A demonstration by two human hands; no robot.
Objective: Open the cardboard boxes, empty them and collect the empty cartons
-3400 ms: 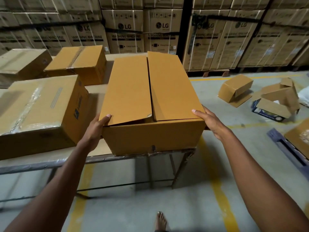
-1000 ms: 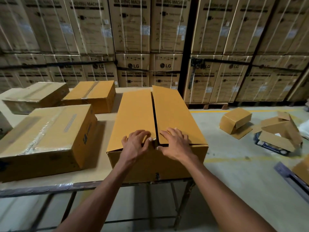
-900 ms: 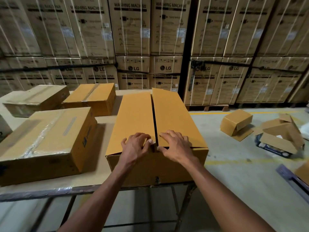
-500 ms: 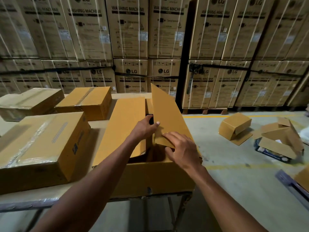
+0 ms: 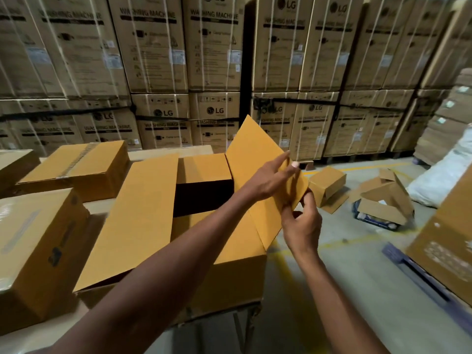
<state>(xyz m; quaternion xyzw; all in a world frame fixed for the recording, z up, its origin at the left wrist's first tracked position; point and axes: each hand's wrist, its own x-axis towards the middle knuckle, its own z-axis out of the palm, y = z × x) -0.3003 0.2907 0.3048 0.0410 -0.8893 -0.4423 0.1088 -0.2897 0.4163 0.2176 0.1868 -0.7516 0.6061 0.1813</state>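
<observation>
On the table [image 5: 163, 150], from the left, a taped box [image 5: 38, 249] wrapped in clear film stands beside the open box [image 5: 229, 279] at the table's near right corner. Half a second ago the left flap [image 5: 132, 218] lay in the same place, flat and closed, while the right flap [image 5: 258, 175] stood only half raised; now it is swung up and outward past the box's right side. The left hand [image 5: 268, 180], which was then at the seam, has reached across and lies with fingers spread against the right flap's inner face. The right hand [image 5: 302, 226] has moved from the flap's near edge to its outer corner and pinches that corner between thumb and fingers.

Inside the box only a dark hollow and a short end flap show; any contents cannot be made out. The left forearm hides much of the near rim. The whole view is somewhat blurred.

Stacked cartons [image 5: 158, 47] behind read "LG" and "WASHING MACHINE"; their smaller print is unreadable. Opened empty cartons [image 5: 383, 200] lie on the floor to the right.
</observation>
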